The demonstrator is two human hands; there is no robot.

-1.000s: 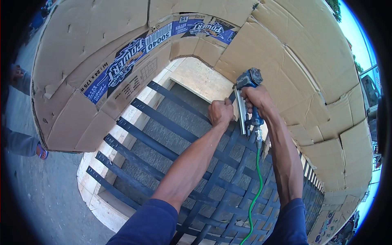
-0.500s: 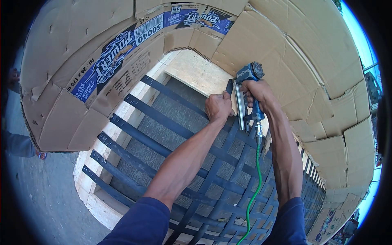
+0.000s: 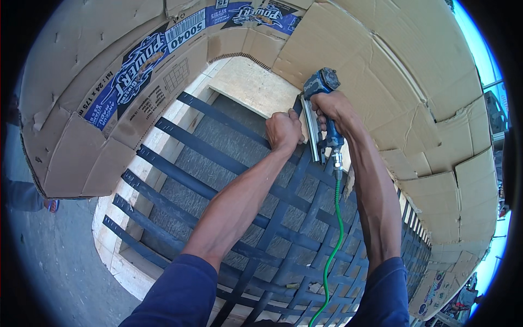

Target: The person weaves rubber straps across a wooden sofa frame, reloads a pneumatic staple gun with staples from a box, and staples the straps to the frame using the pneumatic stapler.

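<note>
My right hand (image 3: 329, 109) grips a blue pneumatic stapler (image 3: 332, 136) with a long silver magazine, held over the inner edge of a pale wooden frame (image 3: 245, 84). A green air hose (image 3: 340, 229) runs from its fitting toward me. My left hand (image 3: 283, 131) is closed just left of the magazine, where a dark strap and a pale piece meet; what its fingers hold is hard to make out. Dark elastic straps (image 3: 199, 144) span the frame, stapled along its left side and interwoven toward the lower right.
Cardboard panels (image 3: 381, 71) form tall curved walls around the frame at the back and both sides. A grey concrete floor (image 3: 60, 250) lies at the left, where another person's leg and sandalled foot (image 3: 50, 205) show. Outdoor clutter (image 3: 496, 111) edges the right side.
The scene has shifted up and left in the view. My hands and the stapler have moved with it, staying at the same place on the frame, with grips unchanged.
</note>
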